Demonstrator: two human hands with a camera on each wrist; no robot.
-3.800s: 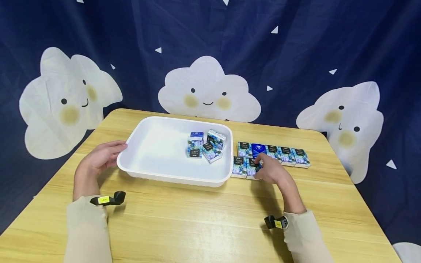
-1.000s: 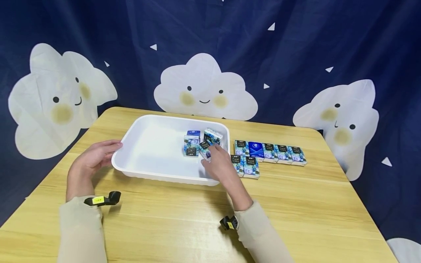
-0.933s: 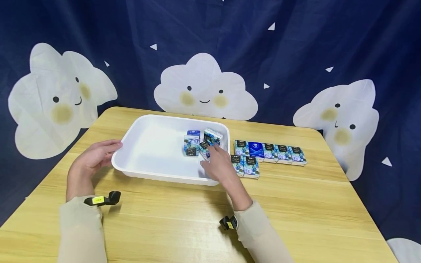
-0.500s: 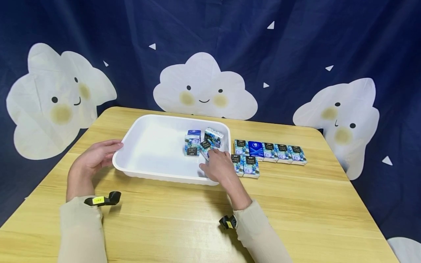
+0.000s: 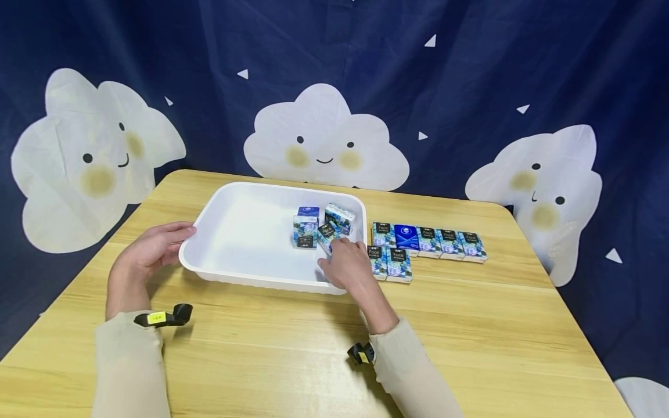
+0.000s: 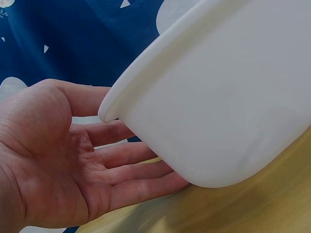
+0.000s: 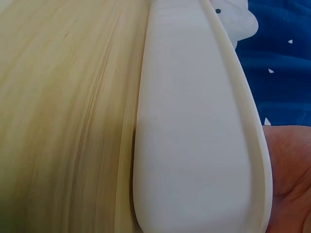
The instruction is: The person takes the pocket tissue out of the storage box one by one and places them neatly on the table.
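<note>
A white plastic tray stands on the table. My left hand holds its left end, with the thumb at the rim and the fingers extended below it against the outer wall, as the left wrist view shows. My right hand reaches over the front right rim into the tray. Its fingertips are hidden at a tilted floral tissue pack, so I cannot tell whether they grip it. Beside that pack lie another floral tissue pack, a blue tissue pack and a pack leaning at the back.
Right of the tray, tissue packs lie in two rows: several in the back row, with one blue pack among floral ones, and a shorter front row ending in a floral pack. A dark blue cloud curtain hangs behind the wooden table.
My right hand has moved left from the front-row tissue packs into the tray, where it has stayed with only slight shifts over the last second. My left hand stays at the tray's left end.
</note>
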